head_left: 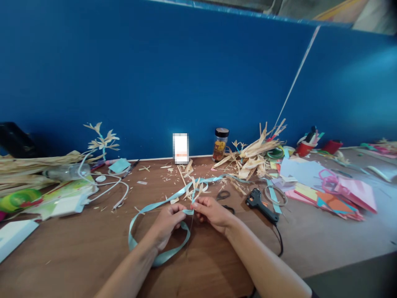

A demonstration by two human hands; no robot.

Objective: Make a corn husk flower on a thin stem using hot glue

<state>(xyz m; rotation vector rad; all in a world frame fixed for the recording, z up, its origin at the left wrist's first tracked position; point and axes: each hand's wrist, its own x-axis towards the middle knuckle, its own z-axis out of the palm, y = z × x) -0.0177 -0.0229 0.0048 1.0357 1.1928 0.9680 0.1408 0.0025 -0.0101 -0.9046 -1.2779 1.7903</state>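
My left hand [170,222] is closed on a light blue ribbon [163,258], drawing a short stretch of it toward my right hand. The rest of the ribbon loops over the table around my left wrist and runs back to the right. Between the fingertips of my right hand [210,212] is the stem of a corn-husk flower [196,188], its pale petals pointing up. Ribbon meets the stem at those fingertips. A thin wire hangs below them. Scissors [223,195] lie just beyond my right hand, partly hidden.
A black glue gun [260,206] with a cord lies to the right. Beyond it are coloured papers [328,198], a husk pile [254,155] and a jar [220,145]. At left stand a finished-looking husk flower stem [104,142], white cables [124,186] and a plastic bottle [66,171].
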